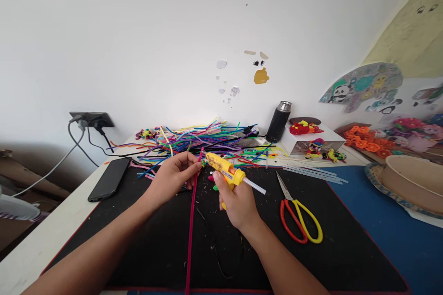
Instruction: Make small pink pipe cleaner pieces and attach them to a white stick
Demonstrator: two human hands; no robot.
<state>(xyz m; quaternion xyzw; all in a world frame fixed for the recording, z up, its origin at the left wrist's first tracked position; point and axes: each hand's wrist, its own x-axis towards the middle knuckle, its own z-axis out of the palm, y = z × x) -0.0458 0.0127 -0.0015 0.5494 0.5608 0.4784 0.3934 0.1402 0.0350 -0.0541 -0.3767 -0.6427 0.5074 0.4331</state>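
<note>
My left hand (175,176) pinches the top end of a long magenta pipe cleaner (191,230) that hangs down across the black mat (145,239). My right hand (235,200) grips a yellow hot glue gun (224,171) with a clear glue stick sticking out of its back end. The gun's nozzle points left and touches the pipe cleaner's top end, right by my left fingertips. Both hands hover just above the mat.
A heap of coloured pipe cleaners (204,140) lies behind the hands. Red-and-yellow scissors (297,214) and clear glue sticks (311,170) lie to the right. A black phone (109,179) lies left, a black flask (278,122) behind, and a wall socket (92,120) with cables at the far left.
</note>
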